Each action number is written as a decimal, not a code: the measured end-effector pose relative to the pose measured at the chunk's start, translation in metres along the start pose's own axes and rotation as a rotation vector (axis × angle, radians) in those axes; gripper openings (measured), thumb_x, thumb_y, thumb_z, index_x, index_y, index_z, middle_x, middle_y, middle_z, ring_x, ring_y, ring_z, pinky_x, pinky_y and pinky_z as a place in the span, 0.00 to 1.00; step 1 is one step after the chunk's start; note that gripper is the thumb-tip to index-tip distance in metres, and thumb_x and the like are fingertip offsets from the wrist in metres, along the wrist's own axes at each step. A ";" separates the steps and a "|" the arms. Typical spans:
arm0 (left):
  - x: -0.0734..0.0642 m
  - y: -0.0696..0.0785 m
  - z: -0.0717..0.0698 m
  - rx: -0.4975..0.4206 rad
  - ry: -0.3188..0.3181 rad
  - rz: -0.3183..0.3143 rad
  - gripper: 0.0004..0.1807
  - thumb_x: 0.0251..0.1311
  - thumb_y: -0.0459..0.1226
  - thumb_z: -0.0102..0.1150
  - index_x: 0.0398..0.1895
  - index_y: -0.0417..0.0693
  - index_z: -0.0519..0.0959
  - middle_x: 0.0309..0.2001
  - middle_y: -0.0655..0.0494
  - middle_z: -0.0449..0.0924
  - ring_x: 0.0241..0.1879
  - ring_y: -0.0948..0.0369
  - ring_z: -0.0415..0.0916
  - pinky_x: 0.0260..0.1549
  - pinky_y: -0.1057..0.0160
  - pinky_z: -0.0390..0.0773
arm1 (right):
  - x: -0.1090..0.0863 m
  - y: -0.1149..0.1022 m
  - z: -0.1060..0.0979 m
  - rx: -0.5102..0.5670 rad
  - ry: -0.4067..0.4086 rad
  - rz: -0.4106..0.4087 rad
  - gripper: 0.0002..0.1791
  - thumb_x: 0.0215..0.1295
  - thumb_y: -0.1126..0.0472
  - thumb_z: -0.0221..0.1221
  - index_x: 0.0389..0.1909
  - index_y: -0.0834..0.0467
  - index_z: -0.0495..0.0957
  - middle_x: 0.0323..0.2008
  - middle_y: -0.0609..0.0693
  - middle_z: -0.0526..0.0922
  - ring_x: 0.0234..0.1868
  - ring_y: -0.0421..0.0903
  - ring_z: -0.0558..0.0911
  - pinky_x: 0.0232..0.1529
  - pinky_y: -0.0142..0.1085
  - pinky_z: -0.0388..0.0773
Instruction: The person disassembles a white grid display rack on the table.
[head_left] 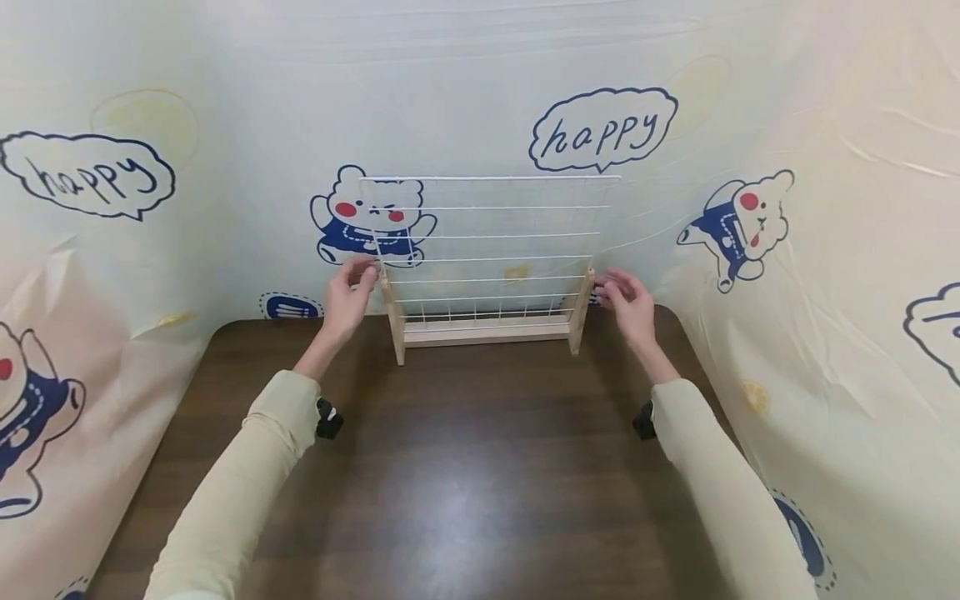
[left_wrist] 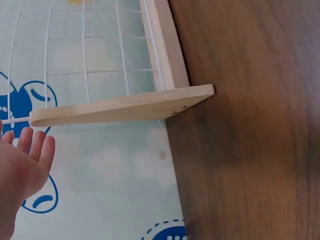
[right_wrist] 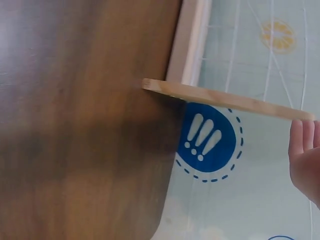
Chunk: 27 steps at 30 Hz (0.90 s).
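Note:
A rack of white wire (head_left: 491, 279) with pale wooden legs and a wooden crossbar (head_left: 487, 332) stands at the table's far edge. Beside its left side is my left hand (head_left: 348, 296), fingers loosely bent near the top of the left leg (left_wrist: 125, 107). In the left wrist view the fingers of the left hand (left_wrist: 25, 165) are spread close to a white rod; the thumb is out of frame. At the other side my right hand (head_left: 628, 304) has its fingertips by the upper end of the right leg (right_wrist: 235, 101). The right hand (right_wrist: 306, 160) is partly cut off there.
The dark brown wooden table (head_left: 465, 458) has rounded far corners. Behind and around it hangs a pale printed sheet (head_left: 480, 83) with cartoon bears and "happy" bubbles. Black devices are strapped at both wrists, below the cuffs.

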<state>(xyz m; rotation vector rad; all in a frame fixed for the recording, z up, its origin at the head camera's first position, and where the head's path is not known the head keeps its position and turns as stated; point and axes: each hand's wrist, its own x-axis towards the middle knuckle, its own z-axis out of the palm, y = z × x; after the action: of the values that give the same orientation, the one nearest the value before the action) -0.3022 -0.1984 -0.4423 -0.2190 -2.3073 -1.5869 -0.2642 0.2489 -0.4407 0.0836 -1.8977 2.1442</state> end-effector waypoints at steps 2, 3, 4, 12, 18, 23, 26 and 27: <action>0.002 0.003 0.000 -0.072 0.011 -0.016 0.18 0.72 0.39 0.49 0.59 0.38 0.73 0.53 0.41 0.78 0.49 0.52 0.76 0.49 0.65 0.79 | 0.008 -0.003 0.002 0.035 0.032 0.034 0.18 0.71 0.71 0.50 0.58 0.77 0.66 0.54 0.76 0.73 0.41 0.48 0.84 0.55 0.48 0.75; 0.003 0.004 -0.001 -0.113 0.014 -0.025 0.19 0.72 0.39 0.49 0.60 0.38 0.73 0.53 0.40 0.78 0.50 0.52 0.76 0.51 0.65 0.79 | 0.013 -0.005 0.004 0.052 0.044 0.040 0.19 0.71 0.70 0.50 0.59 0.76 0.66 0.54 0.75 0.73 0.42 0.50 0.83 0.56 0.49 0.73; 0.005 0.006 -0.001 -0.156 0.014 -0.037 0.19 0.72 0.39 0.49 0.60 0.38 0.72 0.54 0.40 0.77 0.52 0.51 0.76 0.53 0.63 0.78 | 0.017 -0.007 0.005 0.075 0.053 0.043 0.19 0.72 0.69 0.50 0.59 0.76 0.66 0.53 0.74 0.74 0.44 0.52 0.83 0.57 0.50 0.72; 0.014 0.019 -0.002 -0.405 -0.039 -0.120 0.18 0.71 0.37 0.50 0.59 0.37 0.74 0.53 0.37 0.78 0.56 0.42 0.73 0.59 0.51 0.72 | 0.047 -0.020 0.022 0.147 -0.036 -0.009 0.22 0.76 0.61 0.46 0.59 0.75 0.67 0.54 0.72 0.75 0.49 0.55 0.80 0.60 0.51 0.71; 0.018 0.032 -0.003 -0.445 -0.050 -0.065 0.17 0.70 0.32 0.51 0.57 0.32 0.73 0.52 0.36 0.79 0.53 0.45 0.76 0.59 0.44 0.69 | 0.057 -0.025 0.025 0.111 -0.155 -0.027 0.23 0.77 0.60 0.45 0.60 0.75 0.66 0.55 0.74 0.73 0.57 0.67 0.73 0.58 0.49 0.75; 0.024 0.035 0.005 -0.435 -0.080 -0.059 0.17 0.71 0.31 0.48 0.59 0.34 0.73 0.51 0.38 0.79 0.52 0.48 0.78 0.57 0.47 0.73 | 0.062 -0.020 0.022 0.114 -0.224 0.027 0.23 0.78 0.59 0.42 0.62 0.74 0.65 0.53 0.68 0.77 0.58 0.65 0.73 0.66 0.59 0.60; 0.027 0.029 0.009 -0.425 -0.080 -0.105 0.17 0.71 0.32 0.48 0.59 0.38 0.74 0.50 0.42 0.81 0.52 0.48 0.79 0.57 0.48 0.74 | 0.065 -0.012 0.017 0.118 -0.234 0.057 0.23 0.78 0.58 0.42 0.62 0.72 0.66 0.54 0.66 0.77 0.60 0.61 0.72 0.68 0.58 0.57; 0.028 0.026 0.010 -0.427 -0.072 -0.117 0.16 0.71 0.32 0.48 0.59 0.39 0.75 0.50 0.43 0.82 0.51 0.48 0.79 0.58 0.47 0.73 | 0.066 -0.010 0.016 0.116 -0.238 0.060 0.23 0.78 0.57 0.42 0.62 0.71 0.67 0.54 0.65 0.77 0.60 0.60 0.72 0.68 0.57 0.57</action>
<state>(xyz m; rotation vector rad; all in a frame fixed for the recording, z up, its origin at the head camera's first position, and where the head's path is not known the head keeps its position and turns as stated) -0.3221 -0.1810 -0.4127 -0.2479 -2.0360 -2.1528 -0.3276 0.2454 -0.4142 0.3227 -1.9193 2.3768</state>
